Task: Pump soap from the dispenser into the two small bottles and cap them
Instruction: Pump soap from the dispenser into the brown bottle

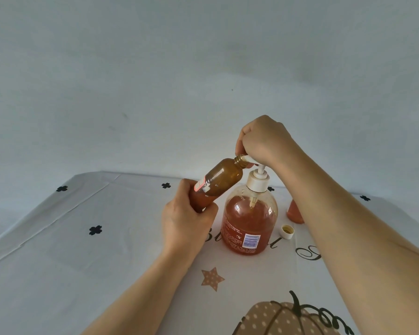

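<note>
Head cam: my left grip [186, 223] wraps the tilted bottle [221, 180], right grip [261, 141] seemingly curls over the pump [258, 181]; if I wobble, soap [248, 223] misses the neck [239, 160].

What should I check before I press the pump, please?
1. Bottle mouth meets spout: ok.
2. Left hand grips bottle: ok.
3. Right hand grips pump: ok.
4. Dispenser upright: ok.
5. Cap lies near: ok.
6. Second bottle filled and capped: cannot tell, the forearm hides most of it.
</note>
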`<control>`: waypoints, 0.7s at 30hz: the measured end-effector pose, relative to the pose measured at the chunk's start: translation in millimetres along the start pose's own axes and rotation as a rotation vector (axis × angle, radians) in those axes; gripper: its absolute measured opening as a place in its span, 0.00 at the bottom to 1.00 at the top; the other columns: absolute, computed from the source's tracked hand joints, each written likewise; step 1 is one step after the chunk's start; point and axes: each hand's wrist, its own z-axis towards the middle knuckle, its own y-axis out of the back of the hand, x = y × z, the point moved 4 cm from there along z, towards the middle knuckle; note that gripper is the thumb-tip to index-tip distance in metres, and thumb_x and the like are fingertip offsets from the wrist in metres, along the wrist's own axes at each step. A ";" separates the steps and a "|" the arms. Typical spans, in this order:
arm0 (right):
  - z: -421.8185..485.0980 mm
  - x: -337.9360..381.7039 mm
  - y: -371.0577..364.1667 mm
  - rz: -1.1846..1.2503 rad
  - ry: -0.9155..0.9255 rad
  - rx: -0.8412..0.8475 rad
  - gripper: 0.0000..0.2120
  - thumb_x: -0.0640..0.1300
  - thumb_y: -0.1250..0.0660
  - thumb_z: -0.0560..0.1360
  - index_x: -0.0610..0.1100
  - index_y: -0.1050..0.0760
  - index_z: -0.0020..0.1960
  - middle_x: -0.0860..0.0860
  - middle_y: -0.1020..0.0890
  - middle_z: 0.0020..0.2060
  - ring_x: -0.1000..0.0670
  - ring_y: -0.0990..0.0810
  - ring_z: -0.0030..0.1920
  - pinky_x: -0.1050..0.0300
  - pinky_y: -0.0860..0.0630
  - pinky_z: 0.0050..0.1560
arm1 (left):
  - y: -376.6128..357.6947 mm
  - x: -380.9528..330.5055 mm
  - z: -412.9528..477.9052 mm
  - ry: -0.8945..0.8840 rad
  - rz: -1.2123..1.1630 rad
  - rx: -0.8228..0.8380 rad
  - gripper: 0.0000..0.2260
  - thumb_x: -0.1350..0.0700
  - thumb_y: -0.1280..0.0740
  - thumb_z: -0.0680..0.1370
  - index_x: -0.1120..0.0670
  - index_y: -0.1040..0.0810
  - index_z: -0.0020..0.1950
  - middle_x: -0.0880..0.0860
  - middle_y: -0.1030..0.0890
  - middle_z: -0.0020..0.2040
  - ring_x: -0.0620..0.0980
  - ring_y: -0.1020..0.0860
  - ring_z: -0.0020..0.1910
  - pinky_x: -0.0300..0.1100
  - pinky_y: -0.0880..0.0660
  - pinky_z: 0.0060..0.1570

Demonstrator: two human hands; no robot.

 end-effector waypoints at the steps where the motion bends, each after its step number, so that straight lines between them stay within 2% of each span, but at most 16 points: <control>1: 0.6 0.0 -0.3 0.002 -0.005 0.012 0.13 0.34 0.40 0.72 0.42 0.17 0.44 0.46 0.15 0.44 0.45 0.18 0.46 0.47 0.19 0.55 | -0.1 0.0 0.1 -0.001 0.001 0.002 0.11 0.59 0.30 0.69 0.48 0.27 0.47 0.44 0.23 0.31 0.41 0.24 0.33 0.29 0.34 0.27; 7: 5.1 0.0 -4.3 -0.011 -0.024 0.061 0.12 0.36 0.39 0.72 0.42 0.17 0.47 0.46 0.16 0.46 0.44 0.18 0.48 0.46 0.20 0.56 | -0.8 1.3 0.9 0.004 -0.004 -0.007 0.11 0.59 0.30 0.69 0.47 0.27 0.47 0.44 0.23 0.31 0.41 0.24 0.32 0.34 0.32 0.29; 11: 4.9 0.3 -4.7 -0.014 -0.036 0.081 0.12 0.35 0.39 0.72 0.42 0.17 0.47 0.46 0.15 0.46 0.44 0.18 0.47 0.46 0.20 0.55 | -0.3 1.6 0.8 -0.003 -0.013 -0.017 0.11 0.60 0.29 0.69 0.48 0.26 0.47 0.44 0.23 0.31 0.38 0.24 0.36 0.29 0.32 0.29; 14: 1.9 2.1 -6.1 -0.036 -0.044 0.145 0.14 0.35 0.40 0.74 0.40 0.17 0.50 0.44 0.14 0.46 0.43 0.16 0.49 0.46 0.20 0.58 | 0.1 0.7 0.5 0.002 -0.021 -0.016 0.11 0.61 0.30 0.69 0.48 0.27 0.45 0.45 0.24 0.30 0.38 0.25 0.34 0.29 0.32 0.30; 17: -0.8 3.0 -6.5 -0.024 -0.059 0.183 0.14 0.33 0.40 0.73 0.40 0.16 0.49 0.43 0.14 0.45 0.43 0.15 0.49 0.46 0.20 0.58 | 0.4 1.5 0.0 0.018 -0.024 -0.019 0.11 0.62 0.30 0.68 0.49 0.27 0.44 0.46 0.24 0.30 0.39 0.26 0.32 0.29 0.32 0.29; 21: -3.0 -2.3 -10.7 -0.013 -0.054 0.161 0.16 0.32 0.41 0.71 0.39 0.16 0.50 0.42 0.14 0.47 0.42 0.17 0.49 0.47 0.20 0.57 | 0.5 4.3 1.9 0.050 -0.014 -0.025 0.10 0.62 0.31 0.67 0.50 0.27 0.42 0.47 0.25 0.28 0.40 0.26 0.31 0.30 0.33 0.27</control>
